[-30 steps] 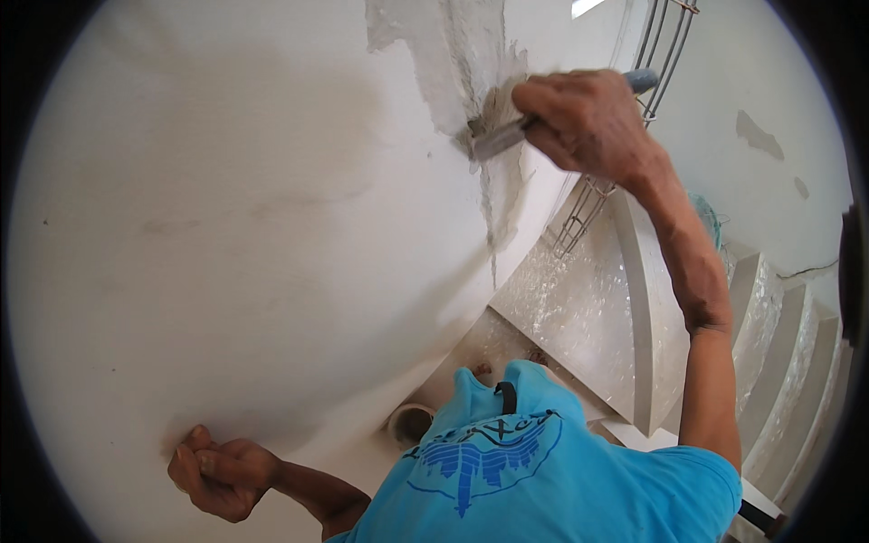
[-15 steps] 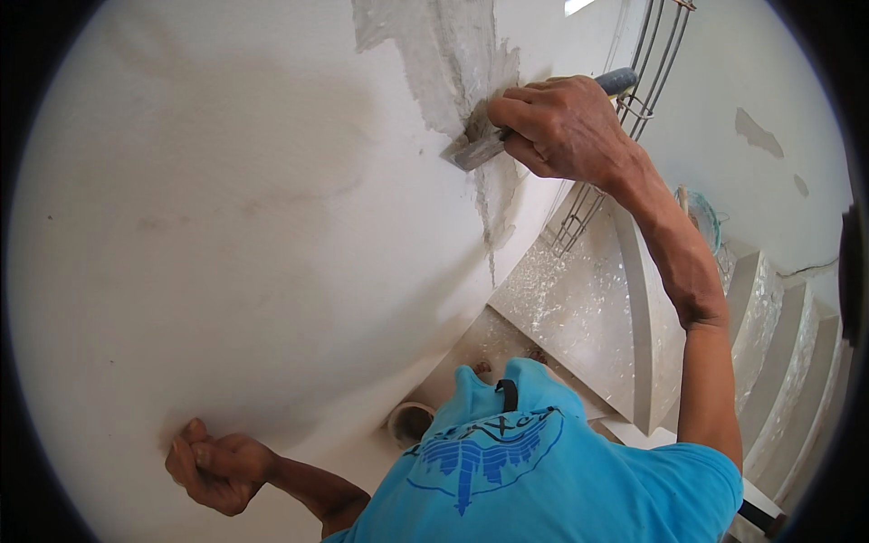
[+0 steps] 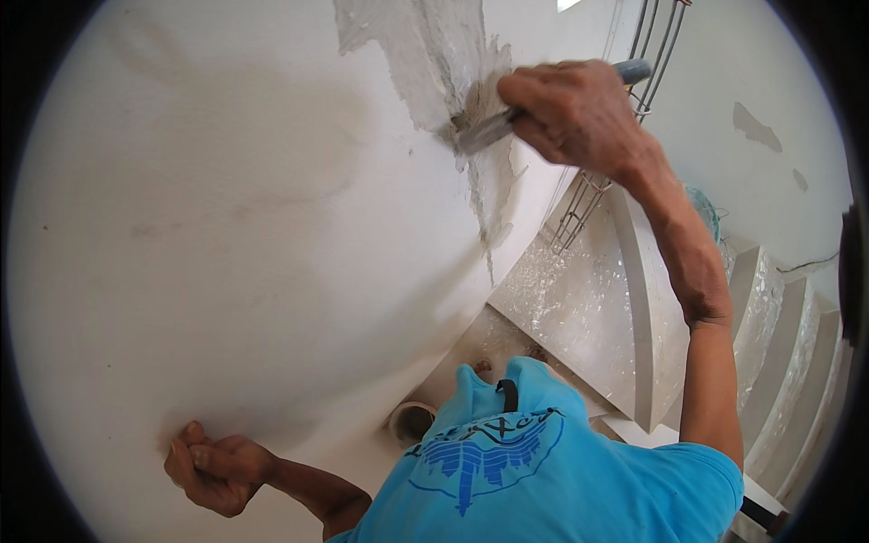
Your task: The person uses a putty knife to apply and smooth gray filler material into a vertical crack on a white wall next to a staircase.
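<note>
To your right, pale, speckled curved steps (image 3: pixel 768 339) wind round, and a slim grey steel-rod cage (image 3: pixel 661 50) stands partly behind your right hand (image 3: pixel 579 113); your forearm cuts across a round teal object (image 3: pixel 709 213), hiding most of it. A pale, round, open-mouthed container (image 3: pixel 412 423) sits near your blue printed shirt (image 3: pixel 579 484). Now the flat metal scraper with a grey handle (image 3: pixel 484 134): it's at the rough grey patch (image 3: pixel 444 54) on the curved white wall (image 3: pixel 226 299), blade aimed lower left, long axis climbing to the handle end at upper right. Your right fingers wrap it firmly; your left hand (image 3: pixel 217 471) curls into a loose fist, nothing visible inside. Dark lettering tops your shirt's blue skyline print.
</note>
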Tool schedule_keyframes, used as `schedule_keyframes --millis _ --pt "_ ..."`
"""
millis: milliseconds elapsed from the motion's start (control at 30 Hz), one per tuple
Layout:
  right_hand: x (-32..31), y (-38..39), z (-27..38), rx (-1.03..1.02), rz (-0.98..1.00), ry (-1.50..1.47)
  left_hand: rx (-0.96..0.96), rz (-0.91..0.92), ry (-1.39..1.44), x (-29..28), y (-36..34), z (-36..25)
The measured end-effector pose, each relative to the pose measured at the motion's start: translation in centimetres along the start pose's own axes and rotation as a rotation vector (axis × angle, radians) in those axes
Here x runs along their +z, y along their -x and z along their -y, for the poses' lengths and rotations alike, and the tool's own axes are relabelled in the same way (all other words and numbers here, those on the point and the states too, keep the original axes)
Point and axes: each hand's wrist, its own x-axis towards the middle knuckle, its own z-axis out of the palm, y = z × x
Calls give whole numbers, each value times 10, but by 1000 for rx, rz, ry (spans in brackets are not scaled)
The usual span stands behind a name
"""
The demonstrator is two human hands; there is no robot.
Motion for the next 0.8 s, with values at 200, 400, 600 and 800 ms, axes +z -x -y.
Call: schedule_keyframes --millis 200,400,600,800 --pt "17 11 10 -25 -17 -12 23 -19 -47 10 4 -2" --pt "-8 4 -2 31 2 53 29 -39 -20 9 4 -1" --pt "11 9 10 -28 -63 -22 49 -8 -28 3 2 3" --pt "22 11 15 -66 -30 -13 51 -56 -41 10 7 4"
